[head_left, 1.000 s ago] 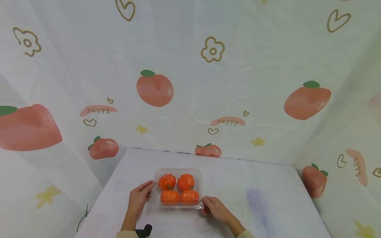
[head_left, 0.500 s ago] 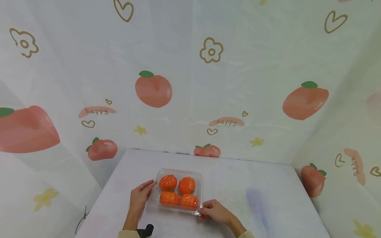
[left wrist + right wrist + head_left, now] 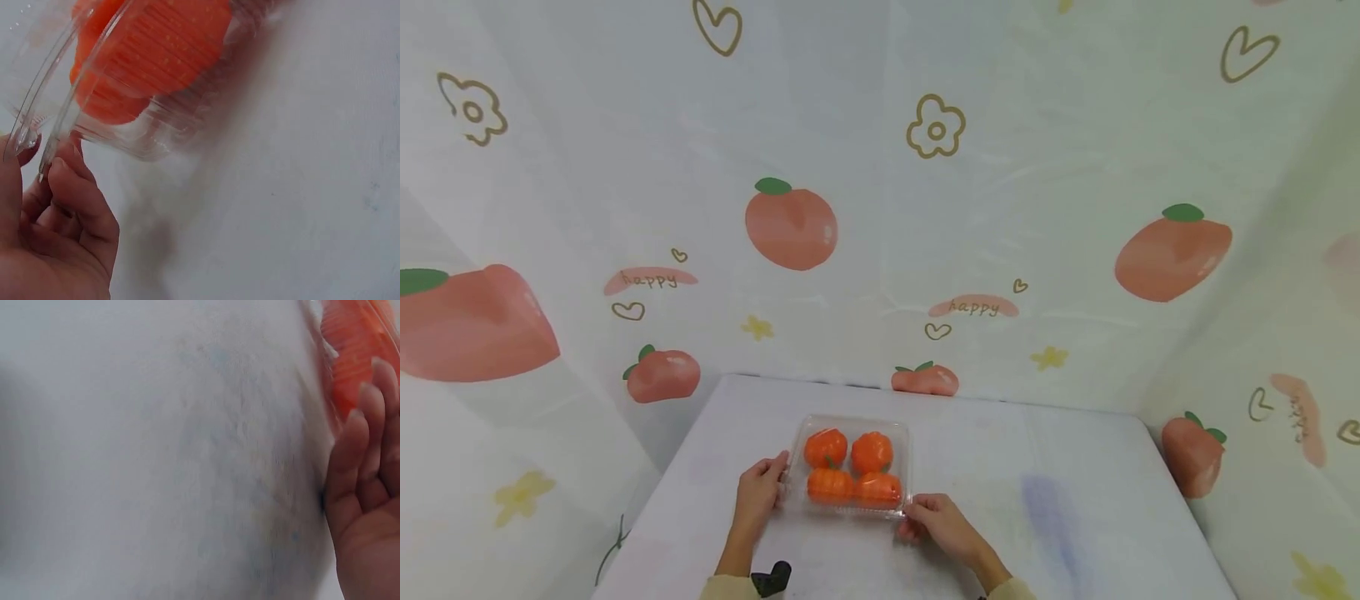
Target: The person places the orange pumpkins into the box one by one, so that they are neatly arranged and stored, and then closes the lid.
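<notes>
A clear plastic clamshell box [image 3: 850, 511] with several small orange pumpkins [image 3: 872, 452] inside is held between both hands over the table. At its left edge, my left hand [image 3: 757, 493] pinches the rim. The left wrist view shows the thumb and curled fingers [image 3: 84, 200] of that hand around the box's rim [image 3: 59, 115], the ribbed side facing the camera. My right hand [image 3: 942, 523] grips the near right corner, thumb on top. In the right wrist view, its fingers [image 3: 350, 447] lie against the box's side, an orange pumpkin [image 3: 353, 369] showing through the plastic.
The white-covered table [image 3: 1000, 467] carries a faint blue-purple stain [image 3: 1048, 521] at the right. A white curtain [image 3: 880, 250] printed with peaches hangs behind and at both sides. A dark strap piece [image 3: 772, 578] sits at the left wrist.
The box first tipped askew with its right corner toward me, then moved slightly away and levelled out. My left fingers have drawn in at its edge; the right hand has stayed on the corner.
</notes>
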Motion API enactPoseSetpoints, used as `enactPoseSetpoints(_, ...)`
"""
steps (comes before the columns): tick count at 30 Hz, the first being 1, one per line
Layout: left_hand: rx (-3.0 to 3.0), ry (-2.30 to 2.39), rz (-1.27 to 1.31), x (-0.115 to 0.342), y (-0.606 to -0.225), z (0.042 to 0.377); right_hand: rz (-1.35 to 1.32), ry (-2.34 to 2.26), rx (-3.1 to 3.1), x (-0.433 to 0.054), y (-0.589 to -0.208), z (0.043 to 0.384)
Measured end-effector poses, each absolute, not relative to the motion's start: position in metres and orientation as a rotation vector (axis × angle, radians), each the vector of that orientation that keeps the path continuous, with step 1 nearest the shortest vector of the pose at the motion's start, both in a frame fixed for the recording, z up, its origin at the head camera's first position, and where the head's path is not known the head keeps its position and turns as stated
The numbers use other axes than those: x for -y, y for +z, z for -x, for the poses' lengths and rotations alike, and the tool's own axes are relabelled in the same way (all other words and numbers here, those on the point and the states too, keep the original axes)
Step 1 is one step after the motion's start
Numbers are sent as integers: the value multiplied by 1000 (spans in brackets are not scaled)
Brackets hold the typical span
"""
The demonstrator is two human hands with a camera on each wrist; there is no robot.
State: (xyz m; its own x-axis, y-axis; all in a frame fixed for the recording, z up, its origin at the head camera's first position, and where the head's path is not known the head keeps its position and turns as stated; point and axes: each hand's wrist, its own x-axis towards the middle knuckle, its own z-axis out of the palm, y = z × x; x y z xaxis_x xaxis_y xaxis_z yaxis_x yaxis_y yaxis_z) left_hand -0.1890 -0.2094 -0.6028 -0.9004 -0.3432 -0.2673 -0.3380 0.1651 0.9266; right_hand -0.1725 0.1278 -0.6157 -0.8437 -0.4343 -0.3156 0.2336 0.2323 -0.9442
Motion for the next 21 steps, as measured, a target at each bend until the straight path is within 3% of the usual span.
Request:
enactPoseSetpoints(10, 2212, -2273, -523, 206, -591, 182, 17, -1866, -2038, -113, -626, 179)
enactPoseSetpoints(21, 2282, -2194, -533, 200, -601, 179, -40, -1930, -2063, -111, -627, 176)
